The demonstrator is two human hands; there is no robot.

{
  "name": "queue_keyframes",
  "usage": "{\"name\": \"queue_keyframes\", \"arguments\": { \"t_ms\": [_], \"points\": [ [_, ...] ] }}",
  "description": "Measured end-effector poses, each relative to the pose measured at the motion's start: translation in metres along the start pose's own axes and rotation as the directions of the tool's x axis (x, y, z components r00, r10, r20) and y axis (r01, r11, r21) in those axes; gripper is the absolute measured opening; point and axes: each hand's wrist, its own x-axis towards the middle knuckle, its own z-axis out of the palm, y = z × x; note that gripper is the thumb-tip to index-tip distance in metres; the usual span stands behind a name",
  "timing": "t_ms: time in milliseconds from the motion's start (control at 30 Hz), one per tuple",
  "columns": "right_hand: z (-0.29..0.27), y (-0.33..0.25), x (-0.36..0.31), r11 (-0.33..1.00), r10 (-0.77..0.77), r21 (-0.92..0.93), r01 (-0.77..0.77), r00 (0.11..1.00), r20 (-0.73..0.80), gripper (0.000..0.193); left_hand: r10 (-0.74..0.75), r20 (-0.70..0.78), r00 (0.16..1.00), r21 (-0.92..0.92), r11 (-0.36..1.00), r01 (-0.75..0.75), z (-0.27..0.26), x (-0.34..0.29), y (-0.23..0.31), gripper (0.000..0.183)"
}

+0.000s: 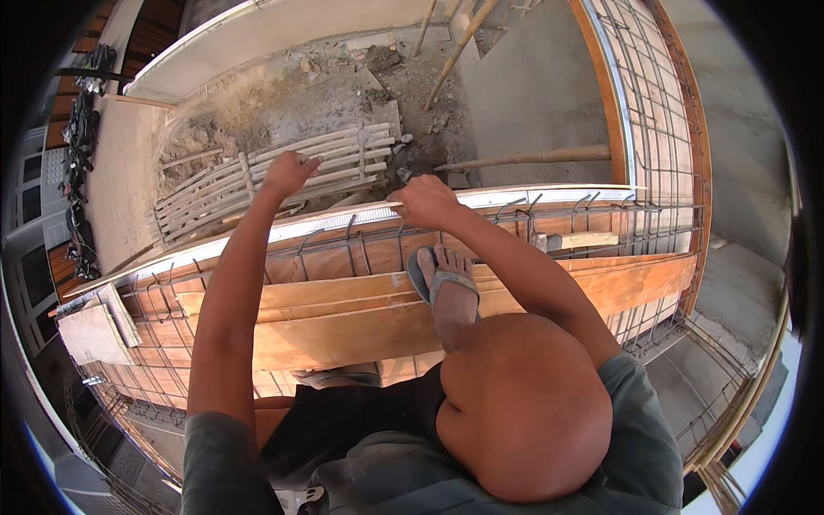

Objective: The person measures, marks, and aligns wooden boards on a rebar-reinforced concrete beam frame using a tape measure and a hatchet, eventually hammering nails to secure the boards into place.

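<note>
My left hand (pixel 292 173) is held out over the far side of the formwork, its fingers curled closed; whatever they may hold is hidden. To its right, my right hand (pixel 425 202) grips the upper edge of a long thin board (pixel 549 187) that runs along the formwork's far side. A pale metallic strip (pixel 343 221) lies along that same edge, below both hands. Bent steel bars (pixel 350 240) stick up just on my side of it. A hammer (pixel 588 240) with a wooden handle rests on the bars to the right of my right hand.
Loose plywood planks (pixel 343 330) lie across the steel bars under my sandalled foot (pixel 451 287). Another barred formwork section (pixel 652 103) runs away at the right. Far below are rubble ground (pixel 335 94), a slatted wooden frame (pixel 343 159) and leaning poles (pixel 459 56).
</note>
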Motion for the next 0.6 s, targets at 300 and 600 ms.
{"name": "queue_keyframes", "arguments": {
  "t_ms": [300,600],
  "points": [
    [-0.004,0.004,-0.005,0.999,0.046,-0.022,-0.045,0.998,0.053,0.020,0.147,0.225,0.963,-0.180,0.978,-0.107,0.130,0.033,0.106,0.047],
    [-0.004,0.008,0.001,0.998,-0.027,0.054,0.025,0.998,0.049,0.029,0.079,0.445,0.892,-0.038,0.997,-0.069,0.172,0.053,0.084,0.044]
  ]
}}
